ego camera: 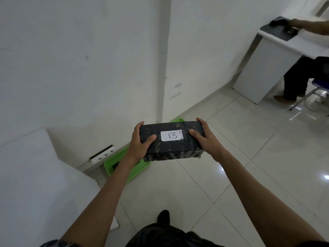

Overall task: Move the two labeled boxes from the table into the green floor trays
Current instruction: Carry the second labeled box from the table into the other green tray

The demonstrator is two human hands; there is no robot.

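Observation:
I hold a dark, tape-wrapped box (171, 148) with a white label marked "B" in the air at arm's length. My left hand (139, 145) grips its left end and my right hand (204, 138) grips its right end. On the floor below the box, by the wall, lies a green tray (122, 172) with something dark inside, mostly hidden by my left forearm. A second green tray (176, 120) shows only as a sliver behind the box's far edge.
A white table (35, 175) stands at my left, with a power strip (102, 155) by the wall beyond it. At the far right a seated person (302, 75) works at a white desk (277, 56). Pale floor tiles stretch ahead and right.

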